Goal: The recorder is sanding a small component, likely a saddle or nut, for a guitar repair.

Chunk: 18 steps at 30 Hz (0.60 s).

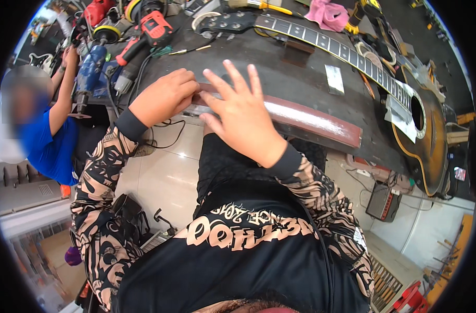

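Bar [321,118] on workbench [295,81], tiled floor [172,175], left hand [165,96] curled, grip unclear, right hand [246,116] splayed

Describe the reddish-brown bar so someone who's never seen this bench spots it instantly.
Start at the dark workbench and go to its near edge, where the person's right hand is spread. The reddish-brown bar runs from there rightward, toward the guitar body. Unlike the guitar neck farther back, it has no frets, just a whitish streak along its top.

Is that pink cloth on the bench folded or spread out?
Neither: the pink cloth lies bunched in a loose heap, its surface creased and rumpled.
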Tool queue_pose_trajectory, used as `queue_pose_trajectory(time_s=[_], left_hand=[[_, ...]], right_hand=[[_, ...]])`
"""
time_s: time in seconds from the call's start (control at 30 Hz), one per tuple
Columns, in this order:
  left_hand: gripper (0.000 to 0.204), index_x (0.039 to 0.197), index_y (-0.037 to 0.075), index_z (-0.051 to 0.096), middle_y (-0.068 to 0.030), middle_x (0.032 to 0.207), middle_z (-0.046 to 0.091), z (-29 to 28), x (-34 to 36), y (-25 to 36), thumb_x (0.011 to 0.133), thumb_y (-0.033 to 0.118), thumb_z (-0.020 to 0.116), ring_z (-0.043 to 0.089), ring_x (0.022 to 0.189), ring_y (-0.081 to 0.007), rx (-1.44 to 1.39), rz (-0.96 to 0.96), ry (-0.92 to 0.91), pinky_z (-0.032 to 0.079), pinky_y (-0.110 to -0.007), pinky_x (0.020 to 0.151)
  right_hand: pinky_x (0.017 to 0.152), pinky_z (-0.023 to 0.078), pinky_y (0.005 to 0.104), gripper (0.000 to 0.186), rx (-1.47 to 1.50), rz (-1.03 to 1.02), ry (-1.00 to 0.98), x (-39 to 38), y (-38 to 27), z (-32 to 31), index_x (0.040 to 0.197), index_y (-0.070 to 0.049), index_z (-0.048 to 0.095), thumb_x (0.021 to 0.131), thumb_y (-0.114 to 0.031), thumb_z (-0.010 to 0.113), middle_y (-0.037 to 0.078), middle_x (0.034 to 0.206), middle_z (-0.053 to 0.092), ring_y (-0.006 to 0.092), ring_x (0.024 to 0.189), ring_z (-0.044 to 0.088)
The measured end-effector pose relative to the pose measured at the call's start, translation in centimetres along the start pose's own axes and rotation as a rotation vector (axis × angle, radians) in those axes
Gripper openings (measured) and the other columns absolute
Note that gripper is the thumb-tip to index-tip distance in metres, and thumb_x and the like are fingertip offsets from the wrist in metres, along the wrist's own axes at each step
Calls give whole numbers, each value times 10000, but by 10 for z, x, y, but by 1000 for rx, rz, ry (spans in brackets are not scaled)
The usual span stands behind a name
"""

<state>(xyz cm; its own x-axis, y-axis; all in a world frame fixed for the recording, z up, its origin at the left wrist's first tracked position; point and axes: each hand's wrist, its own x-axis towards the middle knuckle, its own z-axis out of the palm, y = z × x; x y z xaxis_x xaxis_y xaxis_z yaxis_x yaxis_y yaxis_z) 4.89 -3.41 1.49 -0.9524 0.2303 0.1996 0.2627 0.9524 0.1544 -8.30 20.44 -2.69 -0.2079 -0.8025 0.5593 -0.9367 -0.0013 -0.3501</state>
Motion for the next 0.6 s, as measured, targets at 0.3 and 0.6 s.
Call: queue_pose_trajectory(time_s=[0.3,0.6], left_hand=[[335,1205,42,727,-139,1141,739,57,14,114,924,-135,772,714,1015,-343,-481,-76,710,587,-439,892],[354,1214,49,743,-123,1166,742,76,46,155,934,-166,759,714,1016,-306,-577,-7,797,590,-404,872]], right_hand=[[1290,378,590,255,336,80,247,-41,-15,-58,1136,-138,748,948,-139,921,13,1116,766,269,1139,721],[1216,409,535,284,229,43,334,-71,-12,-92,1090,-163,735,909,-73,935,-20,1072,771,237,1055,727]])
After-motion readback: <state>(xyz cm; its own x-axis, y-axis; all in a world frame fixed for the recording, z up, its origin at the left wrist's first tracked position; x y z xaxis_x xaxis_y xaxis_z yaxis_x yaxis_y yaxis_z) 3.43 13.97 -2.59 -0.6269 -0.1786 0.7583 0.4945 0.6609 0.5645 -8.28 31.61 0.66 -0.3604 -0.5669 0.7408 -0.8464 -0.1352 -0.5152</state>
